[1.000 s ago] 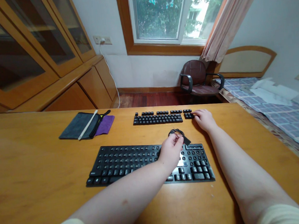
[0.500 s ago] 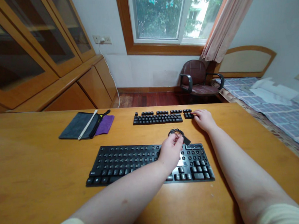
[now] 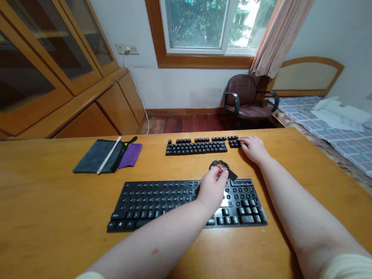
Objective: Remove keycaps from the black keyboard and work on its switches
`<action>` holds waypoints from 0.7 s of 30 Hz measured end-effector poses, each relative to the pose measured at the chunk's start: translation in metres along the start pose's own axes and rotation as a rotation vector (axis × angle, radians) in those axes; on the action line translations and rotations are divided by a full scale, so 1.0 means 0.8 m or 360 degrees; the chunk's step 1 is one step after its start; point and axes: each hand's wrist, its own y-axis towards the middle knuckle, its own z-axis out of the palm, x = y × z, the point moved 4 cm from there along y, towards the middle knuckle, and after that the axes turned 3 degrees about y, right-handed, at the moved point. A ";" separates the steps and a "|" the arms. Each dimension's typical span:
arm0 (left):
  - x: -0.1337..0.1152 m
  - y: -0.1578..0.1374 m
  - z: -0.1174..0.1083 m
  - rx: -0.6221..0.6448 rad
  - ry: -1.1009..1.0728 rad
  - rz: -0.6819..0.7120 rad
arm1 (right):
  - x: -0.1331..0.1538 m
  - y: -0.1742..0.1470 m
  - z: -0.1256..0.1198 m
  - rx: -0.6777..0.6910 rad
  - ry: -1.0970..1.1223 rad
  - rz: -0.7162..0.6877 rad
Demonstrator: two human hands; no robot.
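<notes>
A black keyboard (image 3: pixel 185 226) lies on the desk, many upper keys bare to their switches, while caps still sit on the lower rows and part of the number pad. Over its right half is my left hand (image 3: pixel 213 186), closed in a pinch on what looks like a wire keycap puller; thin wires (image 3: pixel 248 189) show beside it. My right hand (image 3: pixel 253 149) reaches to the far side of the desk. Its fingertips pinch at a keycap at the right end of the small keycap group (image 3: pixel 234 144). Removed keycaps (image 3: pixel 196 148) lie in rows to its left.
A coiled black cable (image 3: pixel 218 164) lies behind the keyboard. At the left are a grey pouch (image 3: pixel 93 156), a white-handled brush (image 3: pixel 109 155) and a purple cloth (image 3: pixel 131 155). Beyond the desk (image 3: pixel 44 209) stand a brown armchair (image 3: pixel 244 93) and a bed (image 3: pixel 338 124).
</notes>
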 end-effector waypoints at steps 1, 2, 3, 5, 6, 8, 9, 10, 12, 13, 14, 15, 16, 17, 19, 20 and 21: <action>0.000 0.000 0.000 -0.0001 -0.0003 0.0001 | 0.000 0.000 0.000 0.0006 -0.0004 -0.0001; 0.001 0.000 0.000 -0.0001 -0.0004 0.0006 | 0.001 0.000 -0.001 0.0013 -0.0007 0.0000; 0.001 0.001 0.000 0.0000 -0.0005 0.0015 | 0.001 0.000 -0.001 0.0020 -0.0010 0.0003; 0.001 0.001 0.001 0.0008 0.0000 0.0031 | 0.002 0.000 -0.003 0.0030 -0.0014 0.0004; 0.002 0.002 0.001 0.0012 0.0006 0.0036 | 0.003 0.000 -0.003 0.0031 -0.0015 0.0003; 0.002 0.002 0.001 0.0015 0.0018 0.0038 | 0.003 0.000 -0.004 0.0031 -0.0014 0.0000; 0.002 0.002 0.001 0.0016 0.0019 0.0037 | 0.004 0.000 -0.004 0.0030 -0.0010 0.0002; 0.001 0.002 0.001 0.0014 0.0018 0.0037 | 0.004 0.000 -0.004 0.0030 -0.0005 0.0002; 0.001 0.001 0.001 0.0011 0.0008 0.0035 | 0.003 0.000 -0.004 0.0023 0.0009 0.0000; 0.001 0.001 0.001 0.0010 0.0000 0.0034 | 0.003 0.000 -0.004 0.0014 0.0017 -0.0001; 0.001 0.001 0.001 0.0010 -0.0005 0.0031 | 0.002 0.000 -0.004 -0.0004 0.0025 0.0004; 0.001 0.001 0.001 0.0011 -0.0007 0.0031 | 0.000 0.000 -0.005 -0.0034 0.0030 0.0017; 0.001 0.001 0.001 0.0010 -0.0008 0.0030 | -0.003 0.000 -0.007 -0.0073 0.0034 0.0040; 0.001 0.001 0.001 0.0010 -0.0008 0.0027 | -0.006 0.000 -0.009 -0.0119 0.0034 0.0075; 0.002 0.001 0.001 0.0008 -0.0012 0.0019 | -0.016 -0.002 -0.013 -0.0208 0.0024 0.0170; 0.002 0.001 0.000 0.0006 -0.0017 0.0015 | -0.021 -0.003 -0.015 -0.0246 0.0014 0.0227; 0.002 0.001 0.000 0.0004 -0.0021 0.0009 | -0.026 -0.004 -0.016 -0.0277 0.0003 0.0284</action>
